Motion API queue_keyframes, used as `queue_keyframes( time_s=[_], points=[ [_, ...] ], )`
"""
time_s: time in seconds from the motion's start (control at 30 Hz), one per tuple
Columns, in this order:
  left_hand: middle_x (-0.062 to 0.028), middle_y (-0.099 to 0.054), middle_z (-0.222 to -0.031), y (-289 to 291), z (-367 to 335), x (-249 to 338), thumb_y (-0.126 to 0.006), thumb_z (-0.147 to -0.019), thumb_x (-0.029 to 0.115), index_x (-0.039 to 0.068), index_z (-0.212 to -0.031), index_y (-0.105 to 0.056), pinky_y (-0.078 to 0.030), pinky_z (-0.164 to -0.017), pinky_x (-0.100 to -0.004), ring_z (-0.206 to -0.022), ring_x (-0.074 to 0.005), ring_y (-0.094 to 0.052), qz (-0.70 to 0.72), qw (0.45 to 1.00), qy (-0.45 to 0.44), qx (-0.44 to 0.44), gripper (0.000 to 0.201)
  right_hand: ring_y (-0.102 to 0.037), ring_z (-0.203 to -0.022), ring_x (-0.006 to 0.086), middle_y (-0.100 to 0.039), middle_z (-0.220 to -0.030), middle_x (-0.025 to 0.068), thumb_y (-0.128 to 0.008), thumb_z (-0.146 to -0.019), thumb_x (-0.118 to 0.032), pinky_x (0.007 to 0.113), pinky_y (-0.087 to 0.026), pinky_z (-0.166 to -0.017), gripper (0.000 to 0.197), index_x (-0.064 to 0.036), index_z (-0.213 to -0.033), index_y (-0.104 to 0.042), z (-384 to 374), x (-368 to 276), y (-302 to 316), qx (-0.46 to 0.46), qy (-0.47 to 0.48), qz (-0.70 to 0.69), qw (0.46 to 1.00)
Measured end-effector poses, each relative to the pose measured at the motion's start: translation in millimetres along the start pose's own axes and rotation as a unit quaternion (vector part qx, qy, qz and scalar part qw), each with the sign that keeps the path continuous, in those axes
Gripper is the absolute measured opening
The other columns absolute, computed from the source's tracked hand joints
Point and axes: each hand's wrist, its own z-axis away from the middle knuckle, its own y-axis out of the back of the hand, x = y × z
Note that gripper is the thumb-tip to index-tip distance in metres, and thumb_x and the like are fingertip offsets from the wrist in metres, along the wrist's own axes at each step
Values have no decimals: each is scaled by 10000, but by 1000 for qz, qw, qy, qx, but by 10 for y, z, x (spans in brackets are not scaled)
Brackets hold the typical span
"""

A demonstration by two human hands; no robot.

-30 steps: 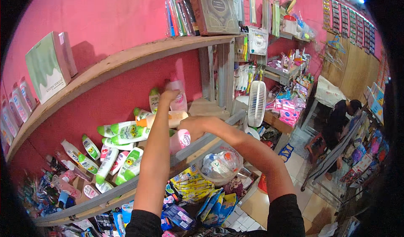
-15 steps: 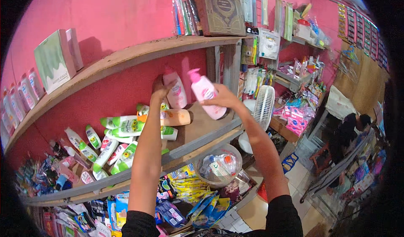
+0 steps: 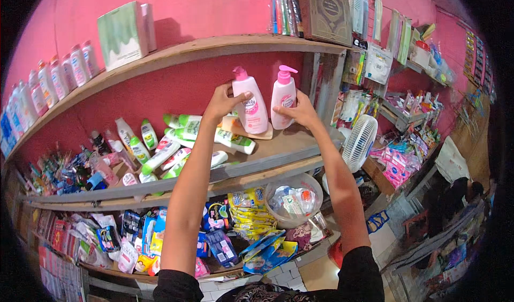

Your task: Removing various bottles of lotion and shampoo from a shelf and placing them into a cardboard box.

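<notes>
My left hand [image 3: 226, 103] is closed around a pink pump bottle [image 3: 252, 109], with its thumb across the front. My right hand [image 3: 299, 110] grips a second pink pump bottle [image 3: 284, 94], whose pump head points right. Both bottles are upright and side by side at the right end of the wooden shelf [image 3: 267, 157], with a small gap between them. A peach bottle [image 3: 263, 135] lies behind the left one, mostly hidden. Several white bottles with green caps [image 3: 235, 140] lie tumbled on the shelf left of my hands, partly covered by my left forearm.
An upper shelf [image 3: 225, 43] spans above my hands, bearing bottles, boxes and a thick brown book [image 3: 327, 12]. Below stand a plastic tub [image 3: 293, 197] and yellow packets [image 3: 249, 216]. A white fan [image 3: 360, 141] is beside my right forearm. A person [image 3: 455, 200] is at the far right.
The right bottle, tilted before, now stands upright close to the left one. My left hand has straightened its bottle too. The view has turned leftward, and the peach bottle now lies behind.
</notes>
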Motion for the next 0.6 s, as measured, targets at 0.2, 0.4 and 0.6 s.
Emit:
queue_keyframes(
  time_s=[0.2,0.4,0.6],
  points=[
    [-98,-644,-993,532,776,229,-747,-750,138,-8,-1145,-550,-480,-833,-316,-938,-169,-609,16,998,-57,20,465,-587,-952,170,-620,-1030,101,-831,-643,-310,340,-479,-841,615,-5,-1102,-557,220,-549,-536,-51,-8,-22,998],
    [-69,-648,-973,1364,1637,580,-720,-778,138,2,-1115,-572,-468,-799,-299,-897,-136,-595,-16,991,-56,119,393,-606,-882,167,-626,-983,91,-816,-673,-270,331,-500,-793,565,1,-1085,-539,291,-1003,-1454,-65,28,-13,997],
    [-62,-642,-949,2263,2704,911,-669,-837,209,-9,-1091,-566,-455,-774,-284,-863,-119,-586,-19,963,-94,252,350,-626,-818,172,-650,-934,103,-821,-641,-352,336,-509,-744,603,-10,-1069,-570,464,-1885,-2602,-74,92,-71,990]
  ],
)
